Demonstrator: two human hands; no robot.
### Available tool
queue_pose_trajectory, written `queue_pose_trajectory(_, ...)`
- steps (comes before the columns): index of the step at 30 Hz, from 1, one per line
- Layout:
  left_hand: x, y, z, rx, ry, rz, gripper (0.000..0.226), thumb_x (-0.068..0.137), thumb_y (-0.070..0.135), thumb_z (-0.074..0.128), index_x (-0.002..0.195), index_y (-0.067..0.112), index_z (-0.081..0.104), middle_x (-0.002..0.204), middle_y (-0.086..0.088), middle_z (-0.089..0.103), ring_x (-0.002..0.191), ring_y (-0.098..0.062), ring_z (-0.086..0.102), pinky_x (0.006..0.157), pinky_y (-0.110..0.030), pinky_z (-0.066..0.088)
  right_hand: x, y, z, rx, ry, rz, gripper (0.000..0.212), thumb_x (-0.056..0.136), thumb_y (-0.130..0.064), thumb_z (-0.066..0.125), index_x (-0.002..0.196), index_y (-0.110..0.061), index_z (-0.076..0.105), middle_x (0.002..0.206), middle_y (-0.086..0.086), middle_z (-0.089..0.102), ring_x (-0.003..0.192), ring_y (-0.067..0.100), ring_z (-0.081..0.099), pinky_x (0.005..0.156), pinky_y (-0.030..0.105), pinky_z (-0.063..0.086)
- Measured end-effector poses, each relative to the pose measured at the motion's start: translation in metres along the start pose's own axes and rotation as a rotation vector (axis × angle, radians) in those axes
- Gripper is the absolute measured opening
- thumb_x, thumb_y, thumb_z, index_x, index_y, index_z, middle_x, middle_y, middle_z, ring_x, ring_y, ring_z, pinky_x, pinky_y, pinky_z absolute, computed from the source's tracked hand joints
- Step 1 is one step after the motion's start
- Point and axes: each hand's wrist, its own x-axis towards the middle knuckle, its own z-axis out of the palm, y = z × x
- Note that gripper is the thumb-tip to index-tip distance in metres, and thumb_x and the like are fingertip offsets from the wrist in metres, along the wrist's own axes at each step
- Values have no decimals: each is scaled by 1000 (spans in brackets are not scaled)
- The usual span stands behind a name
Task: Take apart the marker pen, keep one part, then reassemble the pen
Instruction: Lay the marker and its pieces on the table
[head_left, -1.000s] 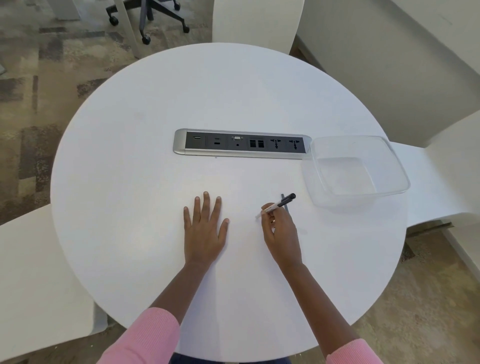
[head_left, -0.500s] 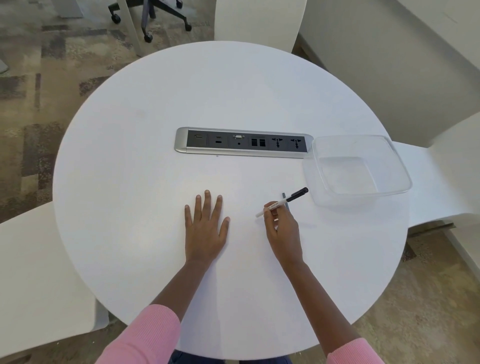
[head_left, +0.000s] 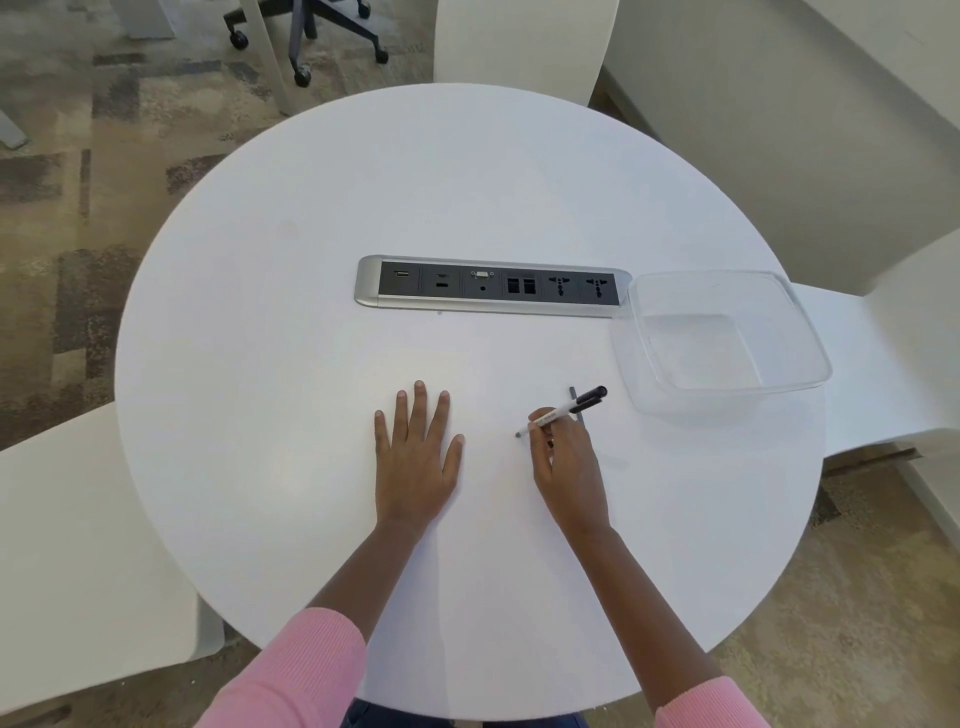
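My right hand (head_left: 569, 467) pinches a marker pen (head_left: 563, 410) with a white barrel and a black cap at its far right end. The pen slants over the round white table (head_left: 311, 364), cap up and right, thin tip down and left. A thin dark grey stick (head_left: 575, 402) lies on the table just behind the pen, partly hidden by my fingers. My left hand (head_left: 415, 452) lies flat on the table, fingers spread, holding nothing.
A clear plastic container (head_left: 722, 338) stands to the right of the pen. A silver and black socket strip (head_left: 493, 286) is set into the table's middle. White seats surround the table, and an office chair base (head_left: 306, 36) stands at the back left.
The pen's capped end has dropped slightly and drawn back from the container compared with half a second ago. My left hand has stayed flat in place.
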Motion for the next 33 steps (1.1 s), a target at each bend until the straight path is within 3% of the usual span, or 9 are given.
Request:
queue_pose_trajectory(3, 0, 0, 0, -5, 6, 7, 55, 90, 39, 28, 139, 15, 38, 145, -16, 41, 131, -36, 42, 109, -50, 18, -1, -6, -2, 41, 43, -34, 23, 91, -23, 41, 98, -7, 56, 85, -10, 53, 81, 11, 48, 69, 29, 48)
queue_pose_trajectory(6, 0, 0, 0, 4, 3, 5, 55, 90, 38, 29, 138, 15, 39, 144, -16, 42, 130, -35, 43, 109, -52, 23, 0, -10, -5, 54, 74, -50, 35, 89, -37, 32, 96, -11, 55, 84, -7, 58, 81, 8, 47, 68, 26, 48)
queue_pose_trajectory(10, 1, 0, 0, -4, 9, 9, 55, 90, 38, 30, 137, 14, 41, 144, -17, 42, 130, -36, 43, 107, -49, 16, 8, -18, -15, 83, 87, -60, 35, 88, -41, 30, 94, -14, 52, 82, 2, 66, 78, 14, 50, 68, 25, 44)
queue_pose_trajectory(12, 1, 0, 0, 3, 9, 12, 55, 90, 38, 30, 137, 13, 42, 143, -17, 43, 129, -36, 44, 106, -49, 16, 15, -26, -22, 120, 85, -65, 37, 88, -42, 30, 93, -13, 52, 79, -3, 63, 78, 18, 52, 66, 26, 45)
queue_pose_trajectory(15, 1, 0, 0, 5, 12, 12, 55, 90, 38, 30, 137, 13, 43, 143, -17, 43, 129, -36, 44, 106, -49, 16, 26, -38, -31, 165, 69, -91, 30, 91, -36, 34, 89, -12, 51, 74, -13, 56, 76, 18, 53, 65, 23, 44)
queue_pose_trajectory(20, 1, 0, 0, -9, 21, 9, 54, 89, 37, 31, 136, 13, 43, 142, -18, 44, 128, -37, 45, 106, -48, 16, 39, -45, -35, 175, 65, -33, 17, 94, -18, 43, 87, -6, 52, 84, 9, 62, 76, 14, 51, 64, 7, 40)
queue_pose_trajectory(26, 0, 0, 2, -16, 22, 6, 54, 90, 38, 31, 138, 14, 41, 144, -17, 42, 130, -37, 43, 107, -49, 16, 33, -34, -28, 61, -81, 147, 15, 90, -13, 50, 101, -4, 55, 64, 4, 54, 65, 20, 50, 63, 27, 38)
queue_pose_trajectory(30, 0, 0, 1, -10, 28, 9, 54, 90, 38, 31, 138, 14, 41, 144, -17, 42, 130, -36, 43, 109, -52, 24, 20, -20, -11, -88, -181, 239, 20, 88, -11, 49, 105, -2, 53, 82, 20, 63, 82, 34, 57, 70, 35, 43)
queue_pose_trajectory(33, 0, 0, 1, -17, 22, 13, 55, 90, 38, 30, 138, 14, 40, 145, -17, 41, 131, -36, 42, 108, -50, 18, 13, -16, -2, -130, -233, 283, 18, 87, -9, 47, 102, 1, 51, 85, 20, 60, 88, 36, 56, 73, 38, 43)
